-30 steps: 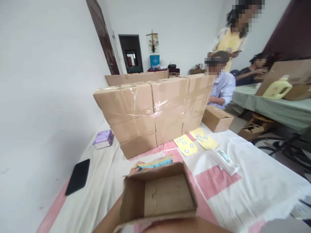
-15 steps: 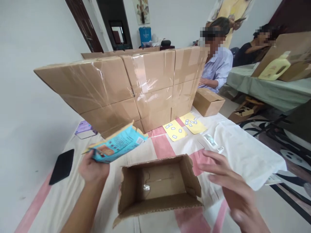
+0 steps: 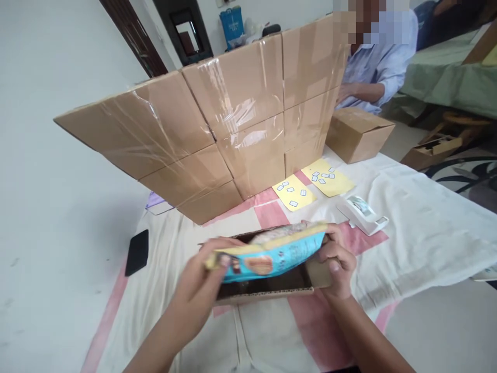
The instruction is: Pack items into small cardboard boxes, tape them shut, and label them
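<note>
Packet (image 3: 272, 259) held lengthwise over open carton (image 3: 267, 297)

The packet's long axis runs left to right across the mouth of the carton, roughly in line with its long sides, with the right end sitting a little higher in the view. Its yellow edge points up and its blue printed face is turned toward the wearer. The left hand (image 3: 198, 274) grips the left end, thumb pressed on the front. The right hand (image 3: 339, 259) has bent fingers against the opposite end; whether they pinch it or merely steady it cannot be told from this angle.

The blue face carries a round, brownish picture near the left hand and lines of print toward the right, too blurred to read. Two yellow sheets (image 3: 292, 195) marked with small outlined shapes lie beyond the carton, near a white dispenser-like object (image 3: 363, 213). Behind them rises a wall of taped cardboard boxes (image 3: 252, 119), showing no legible brand.
</note>
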The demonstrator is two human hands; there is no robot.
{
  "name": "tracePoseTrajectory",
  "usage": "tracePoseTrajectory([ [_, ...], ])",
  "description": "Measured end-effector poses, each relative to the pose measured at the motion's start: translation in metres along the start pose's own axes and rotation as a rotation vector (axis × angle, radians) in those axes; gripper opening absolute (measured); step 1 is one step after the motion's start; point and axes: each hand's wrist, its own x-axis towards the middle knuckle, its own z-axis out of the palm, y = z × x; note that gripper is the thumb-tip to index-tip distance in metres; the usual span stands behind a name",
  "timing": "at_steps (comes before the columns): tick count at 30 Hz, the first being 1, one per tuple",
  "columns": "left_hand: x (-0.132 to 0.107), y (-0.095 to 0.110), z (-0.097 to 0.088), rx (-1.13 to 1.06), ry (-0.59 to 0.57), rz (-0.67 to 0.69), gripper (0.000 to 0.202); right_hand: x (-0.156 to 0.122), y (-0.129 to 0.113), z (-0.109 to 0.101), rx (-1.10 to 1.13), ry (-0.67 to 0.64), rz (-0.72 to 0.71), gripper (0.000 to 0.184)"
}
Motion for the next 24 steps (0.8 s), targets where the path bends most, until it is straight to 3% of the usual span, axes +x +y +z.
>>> tracePoseTrajectory([
  [2, 0.009, 0.007, 0.003, 0.247, -0.461, -0.093, 0.024, -0.001, 0.002, 0.001, 0.065, 0.003, -0.043, 0.038],
  [3, 0.014, 0.009, 0.003, 0.332, -0.598, -0.101, 0.027, -0.001, 0.003, 0.002, 0.110, -0.003, -0.084, 0.035],
  [4, 0.019, 0.011, 0.003, 0.403, -0.653, -0.093, 0.030, 0.000, 0.003, 0.002, 0.146, -0.008, -0.122, 0.032],
  [7, 0.023, 0.009, -0.002, 0.579, -0.562, 0.030, 0.031, -0.001, 0.006, 0.002, 0.178, -0.041, -0.122, 0.029],
  [11, 0.012, 0.000, -0.017, 0.761, -0.366, 0.318, 0.038, -0.003, 0.009, -0.001, 0.157, -0.050, -0.088, 0.018],
  [14, 0.004, -0.008, -0.028, 0.831, -0.322, 0.419, 0.037, -0.005, 0.008, 0.000, 0.066, 0.038, -0.125, 0.031],
  [16, 0.002, -0.015, -0.031, 0.737, -0.428, 0.419, 0.039, -0.006, 0.007, 0.004, 0.017, 0.143, -0.145, 0.039],
  [20, -0.003, -0.036, -0.021, 0.231, -0.809, 0.312, 0.052, -0.007, 0.008, 0.016, 0.030, 0.279, -0.157, 0.046],
  [22, -0.004, -0.045, -0.013, 0.168, -0.891, 0.253, 0.057, -0.008, 0.010, 0.021, 0.053, 0.309, -0.200, 0.048],
  [24, -0.003, -0.048, -0.007, 0.163, -0.893, 0.252, 0.060, -0.009, 0.012, 0.024, 0.093, 0.322, -0.253, 0.054],
])
